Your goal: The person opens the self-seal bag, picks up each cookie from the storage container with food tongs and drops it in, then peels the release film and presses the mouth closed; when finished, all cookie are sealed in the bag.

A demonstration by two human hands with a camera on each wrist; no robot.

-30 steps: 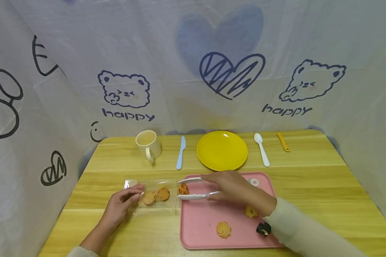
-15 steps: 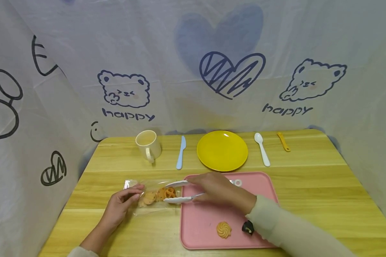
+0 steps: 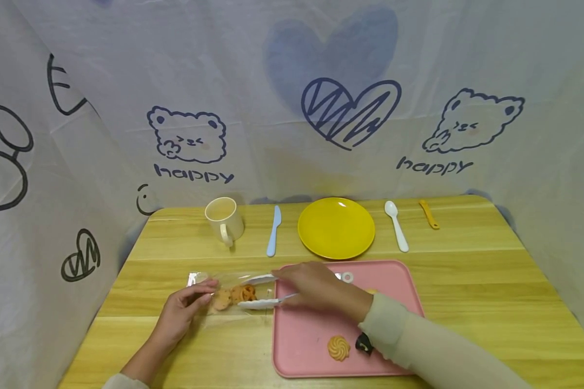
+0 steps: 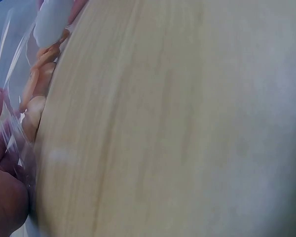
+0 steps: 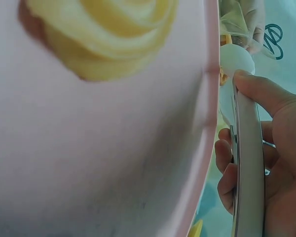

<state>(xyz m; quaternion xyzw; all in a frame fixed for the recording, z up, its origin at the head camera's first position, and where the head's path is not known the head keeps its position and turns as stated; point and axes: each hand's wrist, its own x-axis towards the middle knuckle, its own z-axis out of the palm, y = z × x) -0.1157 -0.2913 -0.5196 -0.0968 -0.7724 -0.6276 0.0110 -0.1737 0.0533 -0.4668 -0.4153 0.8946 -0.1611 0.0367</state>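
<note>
My left hand pinches the closed end of a clear plastic bag between thumb and fingers. Inside the bag lie pale round cookies and a brown pretzel-shaped cookie, which overlaps one of them. With my right hand I grip metal tongs with white tips. The tips reach through the bag's mouth, spread on either side of the pretzel cookie. In the right wrist view, thumb and fingers wrap the tongs' handle.
A pink tray under my right forearm holds a swirl cookie and a dark piece beside my sleeve. Behind stand a cream mug, a blue knife, a yellow plate, a white spoon and a yellow handle-like piece.
The right hand has moved left, carrying the pretzel cookie in the tongs from the bag's mouth deeper into it, against the other cookies. The left hand has stayed at the bag.
</note>
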